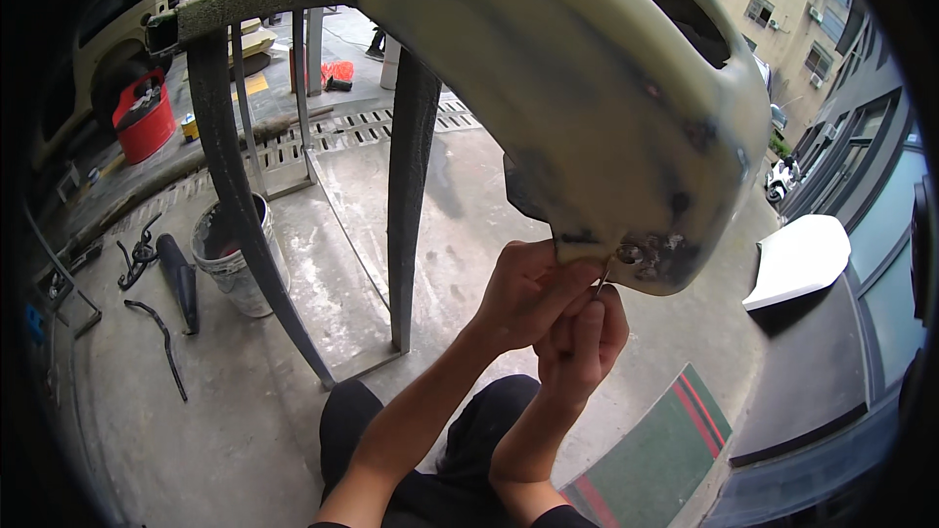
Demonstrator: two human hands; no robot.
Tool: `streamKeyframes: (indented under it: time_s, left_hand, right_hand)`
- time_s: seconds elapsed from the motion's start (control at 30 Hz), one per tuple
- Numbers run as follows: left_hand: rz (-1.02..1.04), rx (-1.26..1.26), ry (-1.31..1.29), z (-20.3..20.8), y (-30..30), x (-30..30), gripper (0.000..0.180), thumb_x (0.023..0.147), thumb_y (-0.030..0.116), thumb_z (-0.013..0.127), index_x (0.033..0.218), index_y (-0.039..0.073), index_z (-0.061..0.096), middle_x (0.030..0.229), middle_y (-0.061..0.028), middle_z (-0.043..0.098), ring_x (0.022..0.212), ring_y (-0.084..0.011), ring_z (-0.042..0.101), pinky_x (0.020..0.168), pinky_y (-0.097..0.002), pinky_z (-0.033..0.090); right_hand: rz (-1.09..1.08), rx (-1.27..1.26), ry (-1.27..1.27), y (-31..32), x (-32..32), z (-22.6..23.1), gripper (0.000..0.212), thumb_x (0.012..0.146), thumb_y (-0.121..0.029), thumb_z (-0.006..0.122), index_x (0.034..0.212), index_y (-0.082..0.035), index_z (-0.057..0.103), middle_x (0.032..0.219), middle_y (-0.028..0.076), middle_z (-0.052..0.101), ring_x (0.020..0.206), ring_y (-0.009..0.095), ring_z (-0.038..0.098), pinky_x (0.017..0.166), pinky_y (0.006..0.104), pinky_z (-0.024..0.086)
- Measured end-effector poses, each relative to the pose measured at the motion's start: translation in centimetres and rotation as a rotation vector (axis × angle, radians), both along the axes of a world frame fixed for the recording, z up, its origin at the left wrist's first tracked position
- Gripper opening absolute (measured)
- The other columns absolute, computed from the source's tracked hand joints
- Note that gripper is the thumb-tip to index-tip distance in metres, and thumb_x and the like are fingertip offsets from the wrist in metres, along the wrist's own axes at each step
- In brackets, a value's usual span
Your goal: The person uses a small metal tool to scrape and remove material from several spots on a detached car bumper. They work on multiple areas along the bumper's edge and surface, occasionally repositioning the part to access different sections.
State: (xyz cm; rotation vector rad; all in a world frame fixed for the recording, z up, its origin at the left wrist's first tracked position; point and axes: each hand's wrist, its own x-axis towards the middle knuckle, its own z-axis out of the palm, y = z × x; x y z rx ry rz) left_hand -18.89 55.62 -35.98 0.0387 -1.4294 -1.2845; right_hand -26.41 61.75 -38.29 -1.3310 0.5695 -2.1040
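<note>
A large beige car bumper point(587, 108) with dark patches rests on a metal stand point(406, 196) and slopes down to the right in front of me. Near its lower corner is a rough, damaged spot point(641, 252) with ragged, shiny bits. My left hand point(528, 295) is closed at the bumper's bottom edge, its thumb and fingers pinching there beside the damage. Just below and to the right, my right hand point(585, 340) is closed with its fingertips on a thin metal strip point(603, 281) that points up at the edge. My fingers hide most of the strip.
A dirty white bucket point(240, 269) stands behind the stand's legs, with dark curved parts point(176, 284) on the floor to its left. Farther back are a red tub point(147, 122) and a vehicle. A green mat point(650, 450) and a white panel point(802, 259) lie to the right.
</note>
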Motion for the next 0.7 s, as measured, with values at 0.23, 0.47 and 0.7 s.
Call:
streamKeyframes:
  time_s: [0.23,0.47,0.7]
  left_hand:
    - [-0.118,0.084,0.094,0.2,0.6,-0.5,0.018,0.093,0.01,0.052,0.095,-0.004,0.063,0.083,-0.0072,0.067,0.077,-0.008,0.061,0.067,-0.0231,0.05]
    - [-0.224,0.135,0.103,0.3,0.4,-0.6,0.02,0.093,0.012,0.053,0.095,-0.005,0.064,0.086,-0.0105,0.069,0.08,-0.0106,0.063,0.07,-0.0242,0.052]
    - [-0.043,0.149,0.034,1.0,0.7,0.2,0.015,0.086,0.002,0.061,0.097,-0.008,0.063,0.088,-0.0092,0.068,0.081,-0.01,0.062,0.069,-0.0236,0.05]
  right_hand:
    - [0.222,0.035,-0.088,0.5,-0.2,-0.2,0.021,0.099,-0.021,0.039,0.084,-0.007,0.043,0.053,-0.005,0.034,0.04,0.003,0.027,0.038,0.0201,0.026]
    - [0.178,0.049,-0.107,0.7,0.0,0.1,0.021,0.099,-0.02,0.039,0.085,-0.004,0.044,0.051,-0.005,0.032,0.039,0.004,0.025,0.037,0.0209,0.023]
    - [0.124,0.052,-0.215,0.8,1.3,0.3,0.027,0.098,-0.019,0.042,0.08,0.0,0.045,0.05,-0.004,0.032,0.036,0.003,0.021,0.034,0.0223,0.018]
